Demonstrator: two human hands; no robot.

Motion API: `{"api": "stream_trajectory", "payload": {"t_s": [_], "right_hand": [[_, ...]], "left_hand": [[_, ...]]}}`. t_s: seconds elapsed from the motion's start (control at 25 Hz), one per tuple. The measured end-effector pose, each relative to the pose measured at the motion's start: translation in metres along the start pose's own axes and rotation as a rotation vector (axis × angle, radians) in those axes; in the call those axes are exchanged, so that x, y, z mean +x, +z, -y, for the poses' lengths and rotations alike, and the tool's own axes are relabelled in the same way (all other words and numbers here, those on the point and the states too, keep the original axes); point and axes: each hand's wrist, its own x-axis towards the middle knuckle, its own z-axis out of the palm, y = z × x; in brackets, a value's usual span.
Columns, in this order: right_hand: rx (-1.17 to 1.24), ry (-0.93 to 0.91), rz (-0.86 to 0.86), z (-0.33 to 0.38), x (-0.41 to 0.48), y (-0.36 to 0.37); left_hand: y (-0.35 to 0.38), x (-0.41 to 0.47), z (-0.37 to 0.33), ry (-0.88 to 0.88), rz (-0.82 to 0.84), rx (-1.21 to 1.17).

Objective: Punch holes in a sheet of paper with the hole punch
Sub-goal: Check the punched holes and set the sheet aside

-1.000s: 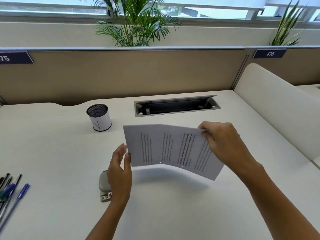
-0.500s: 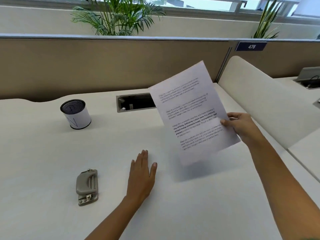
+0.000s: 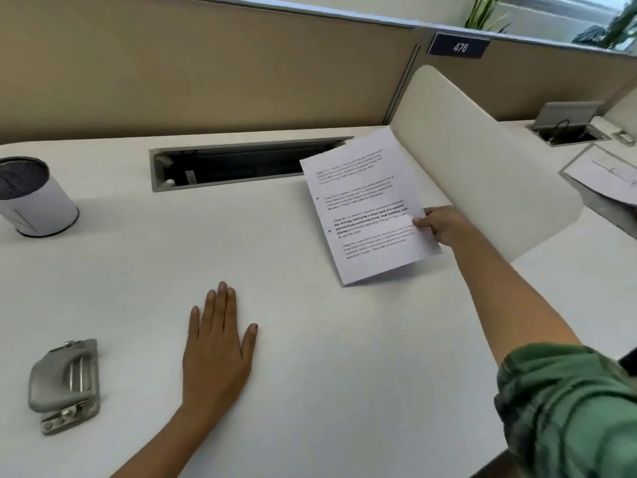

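A printed sheet of paper (image 3: 365, 208) is low over the right side of the white desk (image 3: 310, 374), its near corner touching the surface. Two small punched holes show along its left edge. My right hand (image 3: 439, 224) pinches its right edge, thumb on top. My left hand (image 3: 219, 343) lies flat and palm down on the desk, fingers apart, holding nothing. The grey metal hole punch (image 3: 65, 384) sits on the desk at the near left, about a hand's width left of my left hand.
A white mesh pen cup (image 3: 34, 198) stands at the far left. A cable tray slot (image 3: 241, 163) is cut into the desk's back. A cream divider panel (image 3: 482, 174) rises just right of the sheet. Beyond it lies a neighbouring desk with papers (image 3: 606, 174).
The sheet went from both hands in front of me to my right hand alone, then swung right and down to the desk. My left hand let go and settled flat beside the punch.
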Motion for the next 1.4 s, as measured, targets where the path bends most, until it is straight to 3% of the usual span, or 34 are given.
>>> {"api": "stream_trajectory", "payload": {"t_s": [0.48, 0.68, 0.84, 1.0, 1.16, 1.28, 1.4], "right_hand": [[-0.487, 0.092, -0.126, -0.008, 0.073, 0.004], [-0.479, 0.065, -0.137, -0.008, 0.073, 0.000], [-0.662, 0.010, -0.262, 0.010, 0.051, 0.006], [-0.679, -0.205, -0.400, 0.025, 0.011, 0.022], [-0.657, -0.555, -0.461, 0.031, -0.059, 0.062], [-0.596, -0.750, -0.473, 0.026, -0.114, 0.102], [-0.541, -0.904, -0.452, 0.012, -0.169, 0.145]], "left_hand": [[0.002, 0.001, 0.001, -0.020, 0.037, 0.020], [0.001, 0.000, 0.001, -0.024, 0.039, 0.017], [-0.001, 0.001, 0.000, -0.032, 0.051, 0.009], [-0.005, 0.000, -0.001, -0.036, 0.068, -0.009], [-0.013, 0.002, -0.004, -0.043, 0.108, -0.088], [-0.026, 0.000, -0.003, -0.115, 0.137, -0.353], [-0.048, -0.016, 0.004, -0.259, 0.034, -0.548]]}}
